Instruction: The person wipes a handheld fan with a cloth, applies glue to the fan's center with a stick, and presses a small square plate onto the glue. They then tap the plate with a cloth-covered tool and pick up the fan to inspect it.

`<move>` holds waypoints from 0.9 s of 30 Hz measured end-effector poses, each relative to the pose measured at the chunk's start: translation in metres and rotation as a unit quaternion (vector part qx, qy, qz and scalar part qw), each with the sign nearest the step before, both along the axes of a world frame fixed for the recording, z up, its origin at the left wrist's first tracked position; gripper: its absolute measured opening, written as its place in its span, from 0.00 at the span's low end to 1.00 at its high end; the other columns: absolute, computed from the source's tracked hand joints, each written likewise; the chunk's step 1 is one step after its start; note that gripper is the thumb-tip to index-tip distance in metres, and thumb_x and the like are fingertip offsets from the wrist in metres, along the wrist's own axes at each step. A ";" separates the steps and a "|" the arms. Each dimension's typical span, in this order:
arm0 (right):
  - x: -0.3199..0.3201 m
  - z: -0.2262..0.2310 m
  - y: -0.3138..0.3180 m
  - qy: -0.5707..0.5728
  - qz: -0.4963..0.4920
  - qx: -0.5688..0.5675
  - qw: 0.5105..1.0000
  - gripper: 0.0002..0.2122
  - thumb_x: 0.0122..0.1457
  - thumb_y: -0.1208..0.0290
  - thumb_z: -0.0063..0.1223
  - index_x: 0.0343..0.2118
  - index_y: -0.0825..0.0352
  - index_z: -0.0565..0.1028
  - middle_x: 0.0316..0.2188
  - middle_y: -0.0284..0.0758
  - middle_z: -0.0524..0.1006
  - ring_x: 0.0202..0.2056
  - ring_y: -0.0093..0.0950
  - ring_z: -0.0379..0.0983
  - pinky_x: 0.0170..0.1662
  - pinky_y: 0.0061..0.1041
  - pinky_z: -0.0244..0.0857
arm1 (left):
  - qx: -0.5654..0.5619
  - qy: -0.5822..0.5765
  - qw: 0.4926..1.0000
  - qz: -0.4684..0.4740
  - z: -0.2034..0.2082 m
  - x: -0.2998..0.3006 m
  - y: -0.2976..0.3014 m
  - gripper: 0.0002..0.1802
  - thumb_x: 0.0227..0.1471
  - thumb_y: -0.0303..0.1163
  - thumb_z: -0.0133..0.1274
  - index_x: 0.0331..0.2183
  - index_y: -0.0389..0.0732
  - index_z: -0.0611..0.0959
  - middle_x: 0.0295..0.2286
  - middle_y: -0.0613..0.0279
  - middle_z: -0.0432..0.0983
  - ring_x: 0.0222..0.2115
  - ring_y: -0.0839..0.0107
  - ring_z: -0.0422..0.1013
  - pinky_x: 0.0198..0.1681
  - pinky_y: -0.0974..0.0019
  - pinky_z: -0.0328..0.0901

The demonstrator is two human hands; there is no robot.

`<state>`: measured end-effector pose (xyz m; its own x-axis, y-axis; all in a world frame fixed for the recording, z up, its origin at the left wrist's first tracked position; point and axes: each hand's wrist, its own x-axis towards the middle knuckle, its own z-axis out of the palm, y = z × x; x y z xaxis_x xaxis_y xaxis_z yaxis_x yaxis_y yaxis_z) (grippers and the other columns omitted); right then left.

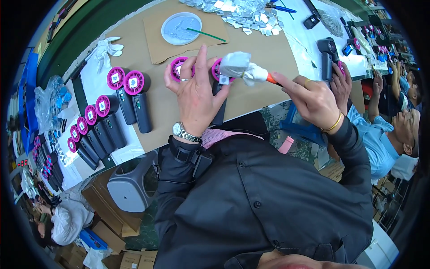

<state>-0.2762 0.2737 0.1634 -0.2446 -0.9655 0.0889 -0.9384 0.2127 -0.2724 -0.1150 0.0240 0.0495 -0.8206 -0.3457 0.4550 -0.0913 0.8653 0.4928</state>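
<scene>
My left hand (195,92) rests over two dark handheld devices, its fingers spread. One device's pink slotted rim (180,67) shows beside those fingers. The second pink rim (217,70) is partly covered by a white cloth-wrapped tool head (236,65). From below my left thumb juts a dark handle (218,114), and a small pale square piece (224,80) sits at the thumb's tip. My right hand (313,98) grips the orange-and-black handle (273,79) of that hammer-like tool. What lies under the wrapped head is hidden.
Several pink-rimmed devices (133,83) line the table's left side. A white dish (181,28) with grey paste and a green stick stands on cardboard (150,33). Beyond are loose square pieces (257,18) and a white glove (105,51). A co-worker (374,139) sits at the right.
</scene>
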 end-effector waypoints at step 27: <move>0.004 0.008 -0.002 0.041 0.000 0.017 0.999 0.28 0.62 0.82 0.61 0.66 0.58 0.77 0.29 0.39 0.80 0.25 0.36 0.77 0.28 0.35 0.69 | -0.008 -0.004 1.000 0.009 -0.003 0.000 0.001 0.56 0.50 0.42 0.73 0.72 0.39 0.62 0.49 0.73 0.85 0.61 0.62 0.67 0.71 0.32 0.32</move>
<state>-0.2725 0.2719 0.1713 -0.2379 -0.9684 0.0754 -0.9574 0.2206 -0.1865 -0.1152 0.0255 0.0467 -0.8181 -0.3524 0.4545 -0.1101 0.8716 0.4777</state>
